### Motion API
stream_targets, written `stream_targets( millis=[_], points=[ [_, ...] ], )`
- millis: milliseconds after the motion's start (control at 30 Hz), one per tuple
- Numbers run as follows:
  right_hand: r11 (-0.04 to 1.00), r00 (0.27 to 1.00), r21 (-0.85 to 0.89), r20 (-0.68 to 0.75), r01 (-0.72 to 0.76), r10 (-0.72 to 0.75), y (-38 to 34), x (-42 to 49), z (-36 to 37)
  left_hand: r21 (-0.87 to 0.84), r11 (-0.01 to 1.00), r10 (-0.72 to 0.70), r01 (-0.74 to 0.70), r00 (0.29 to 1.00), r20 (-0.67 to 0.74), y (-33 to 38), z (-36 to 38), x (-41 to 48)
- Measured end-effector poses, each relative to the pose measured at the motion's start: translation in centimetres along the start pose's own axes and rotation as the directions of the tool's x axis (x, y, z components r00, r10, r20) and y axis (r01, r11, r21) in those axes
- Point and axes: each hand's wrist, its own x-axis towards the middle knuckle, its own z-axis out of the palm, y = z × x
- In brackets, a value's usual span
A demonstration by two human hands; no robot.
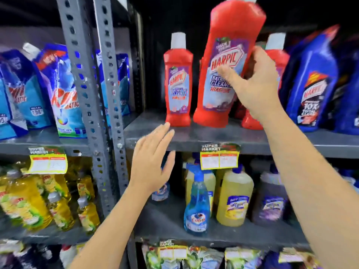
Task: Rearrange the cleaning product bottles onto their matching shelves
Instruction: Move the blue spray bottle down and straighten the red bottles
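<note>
My right hand (256, 88) grips a large red bathroom-cleaner bottle (227, 61) around its right side; the bottle leans slightly, its base on the grey upper shelf (194, 136). A smaller red bottle of the same kind (178, 82) stands upright just left of it, and another red bottle (272, 55) is partly hidden behind my hand. Blue toilet-cleaner bottles (312, 84) stand to the right. My left hand (151, 162) hovers with fingers spread in front of the shelf edge, holding nothing.
Perforated grey uprights (108, 94) divide the racks. Blue detergent pouches (64, 90) fill the left shelf, yellow dish-liquid bottles (29, 199) sit below. On the lower right shelf stand a blue spray bottle (197, 206), a yellow jug (235, 197) and a purple jug (270, 204).
</note>
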Motion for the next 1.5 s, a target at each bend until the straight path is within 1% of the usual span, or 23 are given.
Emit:
stream_targets(
  millis=[33, 133, 200, 300, 467, 600, 667, 800, 833, 867, 967, 1067, 1200, 1300, 1500],
  points=[
    [0.999, 1.000, -0.031, 0.015, -0.023, 0.024, 0.8, 0.8, -0.1, 0.030, 1.000, 0.007, -0.009, 0.999, 0.042, 0.0, 0.0, 1.1],
    [0.988, 0.994, -0.130, 0.059, -0.082, 0.090, 3.1, 1.7, 0.2, 0.114, 0.993, -0.038, 0.008, 0.966, 0.257, 0.1, 0.4, 3.0],
    [0.977, 0.988, -0.173, 0.074, -0.121, 0.135, 4.3, 1.4, 0.7, 0.148, 0.989, -0.074, 0.028, 0.946, 0.315, 0.2, 0.8, 3.1],
    [0.970, 0.978, -0.167, 0.074, -0.179, 0.194, 5.9, 0.8, 1.0, 0.165, 0.984, -0.115, 0.066, 0.945, 0.306, 0.1, 1.1, 3.0],
    [0.956, 0.956, -0.094, 0.070, -0.279, 0.286, 7.3, 0.6, 0.7, 0.170, 0.983, -0.123, 0.074, 0.948, 0.295, 0.1, 1.2, 2.9],
    [0.950, 0.938, -0.052, 0.156, -0.307, 0.311, 7.4, 0.3, 0.2, 0.159, 0.984, -0.125, 0.084, 0.956, 0.264, 0.1, 1.3, 2.8],
    [0.935, 0.903, -0.077, 0.241, -0.347, 0.355, 7.6, 0.3, -0.9, 0.155, 0.985, -0.120, 0.081, 0.958, 0.260, 0.1, 1.3, 2.7],
    [0.886, 0.783, -0.167, 0.418, -0.433, 0.462, 8.3, -1.5, -2.1, 0.153, 0.985, -0.110, 0.075, 0.965, 0.238, -0.1, 1.5, 2.7],
    [0.883, 0.768, -0.186, 0.437, -0.431, 0.468, 8.6, -2.1, -1.8, 0.153, 0.985, -0.112, 0.077, 0.966, 0.233, -0.1, 1.5, 2.7],
    [0.885, 0.770, -0.206, 0.436, -0.418, 0.466, 9.0, -2.5, -1.5, 0.153, 0.985, -0.115, 0.081, 0.967, 0.226, 0.0, 1.6, 2.7],
    [0.889, 0.806, -0.274, 0.383, -0.368, 0.452, 10.0, -2.8, -0.8, 0.147, 0.985, -0.115, 0.087, 0.973, 0.198, 0.0, 1.7, 2.5],
    [0.877, 0.801, -0.320, 0.377, -0.359, 0.465, 11.0, -2.0, -0.5, 0.142, 0.987, -0.105, 0.080, 0.980, 0.171, 0.0, 1.8, 2.6],
    [0.855, 0.799, -0.356, 0.342, -0.376, 0.494, 12.8, -0.9, 0.2, 0.144, 0.986, -0.107, 0.082, 0.979, 0.174, 0.0, 1.9, 2.6],
    [0.842, 0.773, -0.339, 0.353, -0.419, 0.527, 14.0, 0.0, 0.6, 0.150, 0.985, -0.113, 0.086, 0.977, 0.181, -0.1, 1.9, 2.5],
    [0.841, 0.736, -0.253, 0.406, -0.478, 0.541, 15.0, 0.6, 0.9, 0.155, 0.984, -0.110, 0.083, 0.979, 0.171, -0.1, 2.0, 2.5]
  ],
)
